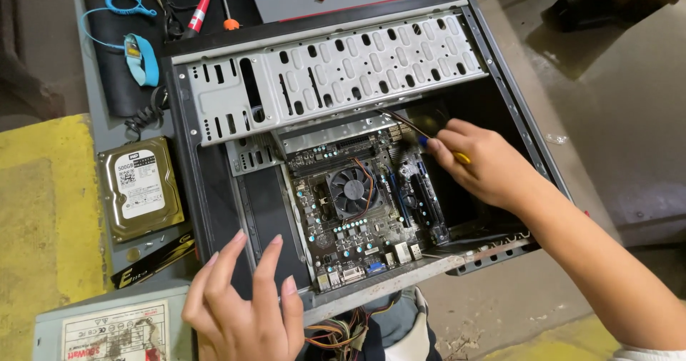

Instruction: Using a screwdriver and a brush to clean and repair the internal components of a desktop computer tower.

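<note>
Screwdriver work inside open PC case (pixel 500 82).
Your right hand (pixel 486 164) grips a screwdriver (pixel 421 134), mid-right of frame, tip at the motherboard (pixel 357 204) top edge. Left hand (pixel 246 307), fingers spread wide, rests on case's lower-left edge; hard drive (pixel 139 188) on counter at left.

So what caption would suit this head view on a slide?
Right hand works a screwdriver inside an open computer case; left hand rests on its edge.

From my seat the head view is evenly and fairly brightly lit from above — colours read warm. The perforated grey metal drive cage (pixel 329 75) catches the most light, while the black computer case's (pixel 500 68) right-hand interior falls into deep shadow. My left hand (pixel 246 307) looks slightly soft; straight edges bow near the corners.
</note>
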